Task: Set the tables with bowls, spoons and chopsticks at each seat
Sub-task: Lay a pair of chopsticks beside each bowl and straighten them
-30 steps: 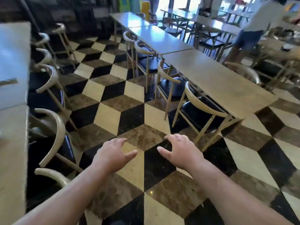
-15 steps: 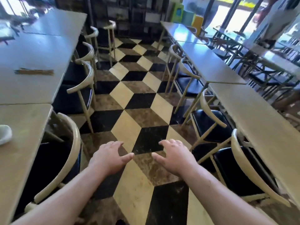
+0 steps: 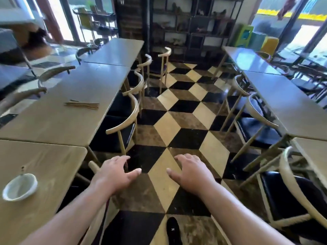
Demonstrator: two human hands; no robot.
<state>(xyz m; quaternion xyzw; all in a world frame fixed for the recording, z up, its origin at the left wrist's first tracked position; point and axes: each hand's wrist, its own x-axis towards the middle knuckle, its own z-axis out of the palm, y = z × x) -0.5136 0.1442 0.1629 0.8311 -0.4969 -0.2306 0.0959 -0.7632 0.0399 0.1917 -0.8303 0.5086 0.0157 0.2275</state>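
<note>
My left hand (image 3: 115,175) and my right hand (image 3: 191,172) are stretched out palm down over the aisle floor, fingers apart, holding nothing. A white bowl (image 3: 19,186) with a spoon leaning in it sits on the nearest wooden table (image 3: 46,167) at lower left. Farther along the left row, a bundle of chopsticks (image 3: 81,104) lies on the second table (image 3: 74,96). The tables on the right (image 3: 286,101) carry nothing that I can see.
Curved-back chairs with black seats (image 3: 123,121) (image 3: 256,124) line both sides of the checkered aisle (image 3: 177,121). A dark shelf unit (image 3: 191,23) closes the far end. My black shoe (image 3: 172,230) shows at the bottom. A blurred person (image 3: 30,34) is at the far left.
The view has swung left, bringing the left row of tables, the chopsticks and the bowl into fuller view. My hands stay open and held out in front.
</note>
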